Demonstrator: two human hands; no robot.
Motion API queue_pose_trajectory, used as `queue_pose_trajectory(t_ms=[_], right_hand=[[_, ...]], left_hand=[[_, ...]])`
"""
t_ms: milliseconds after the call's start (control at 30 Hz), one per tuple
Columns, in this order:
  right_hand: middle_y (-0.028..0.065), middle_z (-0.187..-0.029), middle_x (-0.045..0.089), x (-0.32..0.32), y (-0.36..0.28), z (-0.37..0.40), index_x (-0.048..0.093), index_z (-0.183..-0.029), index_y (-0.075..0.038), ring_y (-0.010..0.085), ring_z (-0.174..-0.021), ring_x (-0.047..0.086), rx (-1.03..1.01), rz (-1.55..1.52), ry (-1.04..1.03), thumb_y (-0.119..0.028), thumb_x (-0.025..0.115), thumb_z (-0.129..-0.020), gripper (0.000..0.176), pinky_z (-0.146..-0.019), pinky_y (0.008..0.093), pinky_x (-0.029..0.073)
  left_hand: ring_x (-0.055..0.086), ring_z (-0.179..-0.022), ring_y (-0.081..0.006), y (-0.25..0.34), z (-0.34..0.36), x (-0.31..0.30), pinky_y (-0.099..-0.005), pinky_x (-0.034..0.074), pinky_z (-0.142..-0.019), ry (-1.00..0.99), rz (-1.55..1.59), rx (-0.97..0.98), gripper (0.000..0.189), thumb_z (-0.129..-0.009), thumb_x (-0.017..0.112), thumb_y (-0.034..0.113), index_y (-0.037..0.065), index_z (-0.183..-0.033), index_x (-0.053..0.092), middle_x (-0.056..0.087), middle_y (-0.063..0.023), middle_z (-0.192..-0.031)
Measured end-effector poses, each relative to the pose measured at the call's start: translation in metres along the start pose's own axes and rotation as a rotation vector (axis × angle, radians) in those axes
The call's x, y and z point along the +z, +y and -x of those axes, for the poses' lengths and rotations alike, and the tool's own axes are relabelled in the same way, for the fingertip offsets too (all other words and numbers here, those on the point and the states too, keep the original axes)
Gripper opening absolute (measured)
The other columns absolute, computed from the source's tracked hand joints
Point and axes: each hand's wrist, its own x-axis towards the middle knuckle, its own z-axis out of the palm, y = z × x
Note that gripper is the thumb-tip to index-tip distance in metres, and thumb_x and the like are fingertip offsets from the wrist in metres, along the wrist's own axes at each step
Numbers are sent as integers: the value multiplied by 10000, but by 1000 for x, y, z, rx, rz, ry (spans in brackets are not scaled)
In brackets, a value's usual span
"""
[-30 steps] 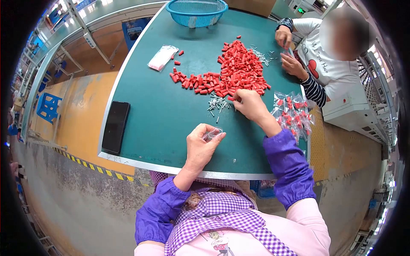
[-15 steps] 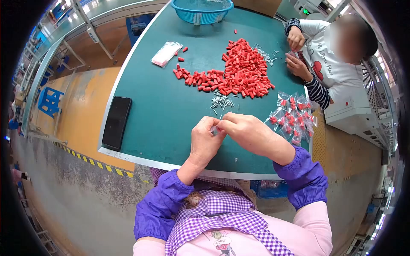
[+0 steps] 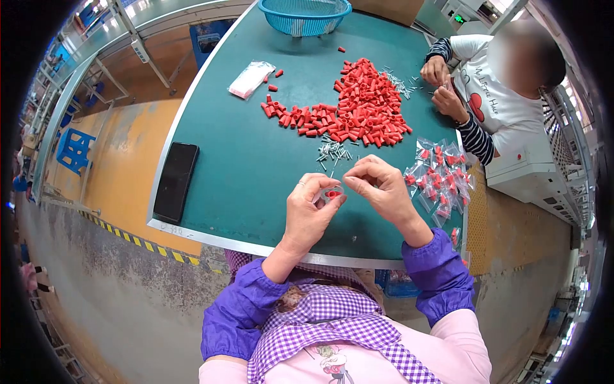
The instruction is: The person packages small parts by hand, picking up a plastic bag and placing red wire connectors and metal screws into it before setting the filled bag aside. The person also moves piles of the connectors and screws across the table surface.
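The small clear plastic bag [image 3: 330, 193] sat on the near side of the big heap of red plastic caps [image 3: 358, 109], lifted just above the green table top [image 3: 256, 185], with one red piece already visible inside it. The left hand [image 3: 308, 214] pinched the bag between thumb and fingertips. The right hand [image 3: 380, 189] was just beside it with its fingertips drawn narrowly together at the bag's mouth; whether they held anything could not be told. This bag looked only partly filled. Between it and the heap lay a scatter of small silver metal pins [image 3: 332, 152]. To the right of the heap's near end, a pile of filled clear bags with red pieces [image 3: 438, 173] showed a fair amount done, yet the heap was large, so much seemingly remained. Left of the heap lay a white packet [image 3: 249, 80], further left and nearer a black phone [image 3: 176, 182], beyond it a blue mesh basket [image 3: 304, 13]. At the heap's far right, another person's hands [image 3: 441, 86] worked close together.
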Motion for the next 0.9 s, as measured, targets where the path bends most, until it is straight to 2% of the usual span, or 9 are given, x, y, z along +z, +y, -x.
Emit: queue_pose_trajectory(t_ms=[67,133,267,400,467,500,567,700,900], right_hand=[[14,-830,572,7,10,4,621,-894,6,55,-695,535,80,-253,64,-74,652,-824,110,-598,195,436],[10,-853,589,9,16,6,617,-909,6,52,-705,537,127,-256,62,-95,644,-843,123,-609,193,436],[9,-866,607,15,17,10,611,-957,-6,53,-747,546,225,-453,21,-137,609,-881,152,-635,186,430],[7,-854,607,16,23,6,605,-1002,-5,52,-744,540,313,-592,-25,-173,592,-897,199,-599,176,399],[-5,-856,609,17,26,7,611,-994,-13,47,-740,535,329,-670,-48,-193,617,-881,213,-593,174,387],[-16,-858,611,17,27,7,617,-985,-21,42,-735,529,341,-743,-75,-214,642,-865,229,-587,173,376],[-13,-851,613,14,29,9,621,-978,-20,46,-732,530,349,-738,-98,-202,651,-856,221,-600,179,385],[-2,-821,618,15,32,13,633,-939,-12,60,-726,532,299,-725,-94,-161,674,-833,187,-643,201,415],[20,-805,622,18,23,15,630,-898,2,79,-742,555,269,-762,-13,-124,652,-846,138,-693,222,442]], left_hand=[[524,-679,-50,-4,3,-2,-190,424,-545,-13,59,15,169,-760,690,6,24,-917,632,540,-17,-941],[522,-683,-45,-11,-1,-1,-179,420,-563,-13,39,8,198,-753,691,3,26,-942,636,524,-35,-1001],[504,-673,-37,-3,-2,-9,-170,413,-582,-102,23,-51,220,-756,686,6,34,-970,644,512,-29,-1009],[469,-641,-26,-14,2,-6,-166,397,-563,-100,39,-25,244,-796,667,31,51,-1037,636,543,-9,-968],[442,-613,-14,-17,2,-2,-163,376,-534,-113,300,-150,299,-842,636,64,69,-1138,595,578,13,-906],[442,-613,-14,-11,1,-3,-163,376,-534,-114,301,-148,299,-842,636,64,69,-1138,595,578,13,-906],[460,-609,-14,3,2,-10,-160,376,-524,-133,421,-247,357,-869,613,86,68,-1217,538,603,20,-863],[476,-591,-19,2,3,-12,-159,383,-506,-119,410,-295,362,-862,617,80,45,-1211,527,611,-3,-882],[495,-523,-35,-1,7,-10,-160,379,-460,-75,476,-388,317,-867,610,81,21,-1169,534,622,-13,-794]])
